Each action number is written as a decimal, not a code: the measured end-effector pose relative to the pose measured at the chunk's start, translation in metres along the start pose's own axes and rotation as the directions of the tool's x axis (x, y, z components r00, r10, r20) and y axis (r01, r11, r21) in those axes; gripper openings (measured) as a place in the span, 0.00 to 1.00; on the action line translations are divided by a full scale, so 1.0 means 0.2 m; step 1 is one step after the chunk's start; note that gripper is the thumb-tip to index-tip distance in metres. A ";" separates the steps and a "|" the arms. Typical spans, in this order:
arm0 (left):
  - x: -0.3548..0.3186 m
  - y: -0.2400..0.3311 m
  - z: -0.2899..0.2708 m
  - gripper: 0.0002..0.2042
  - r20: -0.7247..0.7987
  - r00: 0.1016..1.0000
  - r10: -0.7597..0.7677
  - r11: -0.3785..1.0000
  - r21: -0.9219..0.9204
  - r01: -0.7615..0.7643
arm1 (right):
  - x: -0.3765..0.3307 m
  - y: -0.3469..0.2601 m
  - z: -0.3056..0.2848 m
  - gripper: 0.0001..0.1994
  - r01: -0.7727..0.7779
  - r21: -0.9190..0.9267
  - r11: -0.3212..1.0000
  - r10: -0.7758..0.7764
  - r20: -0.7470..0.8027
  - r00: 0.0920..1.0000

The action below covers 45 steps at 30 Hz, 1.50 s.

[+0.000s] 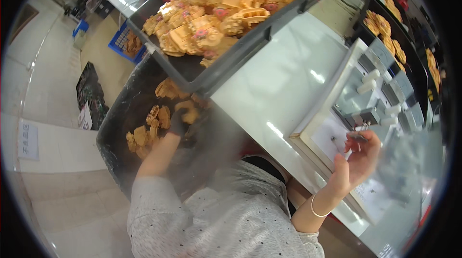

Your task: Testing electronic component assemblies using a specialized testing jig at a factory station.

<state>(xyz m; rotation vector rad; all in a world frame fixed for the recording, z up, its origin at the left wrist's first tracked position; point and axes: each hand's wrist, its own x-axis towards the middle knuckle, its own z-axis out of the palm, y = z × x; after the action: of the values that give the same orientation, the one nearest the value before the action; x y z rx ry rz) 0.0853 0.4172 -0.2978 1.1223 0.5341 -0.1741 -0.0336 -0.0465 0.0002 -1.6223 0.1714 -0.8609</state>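
My left hand (179,121) reaches down into a dark lower bin (120,106), beside a yellow-orange moulded part (187,112). The hand is dark and blurred; I cannot tell whether its fingers are closed on that part. Several similar parts (144,135) lie in the same bin, left of my wrist.

My right hand (355,159) is raised beside a metal fixture (369,113) with white cylinders. Its thumb stands apart from the curled fingers. A small dark grey piece (357,137) shows at the fingertips, but I cannot tell if I grip it.

The work looks far from over: a grey upper bin (231,65) is heaped with parts, while the lower one shows only a scattering. Which pile is finished, I cannot tell.

The upper bin's near corner juts over the lower bin, crowding my left hand's reach. Between the upper bin and the fixture stretches a pale tabletop (284,68). Black tubs (417,61) at far right hold more parts; a blue basket (115,44) sits on the floor, upper left.
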 end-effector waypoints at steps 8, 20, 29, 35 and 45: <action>-1.06 0.43 0.64 0.37 0.181 0.975 0.125 0.985 -0.141 -0.100 | 0.02 -0.03 0.01 0.26 -0.052 0.056 0.997 0.051 0.027 0.998; -1.39 0.52 1.54 0.37 0.608 0.794 0.030 0.646 0.594 -0.480 | 0.02 0.01 -0.01 0.24 0.006 0.124 0.992 -0.018 0.100 0.995; -1.22 0.58 1.71 0.49 0.725 0.688 -0.030 0.834 0.398 -0.382 | 0.02 0.03 -0.03 0.25 0.044 0.100 0.994 -0.054 0.097 0.994; -1.23 0.58 1.71 0.28 0.791 0.600 -0.120 0.844 0.399 -0.357 | 0.02 0.01 -0.02 0.25 0.027 0.103 0.994 -0.040 0.125 0.991; -1.02 0.62 1.93 0.20 0.811 0.582 -0.063 0.991 -0.018 0.133 | 0.03 -0.02 -0.04 0.26 -0.073 0.115 0.991 0.049 0.201 0.978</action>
<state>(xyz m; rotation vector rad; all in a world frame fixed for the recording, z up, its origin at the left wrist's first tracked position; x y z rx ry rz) 0.0815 0.1018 0.0278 0.8106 -0.2382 -0.7285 -0.0364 -0.0555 0.0066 -1.5694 0.0281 -0.6463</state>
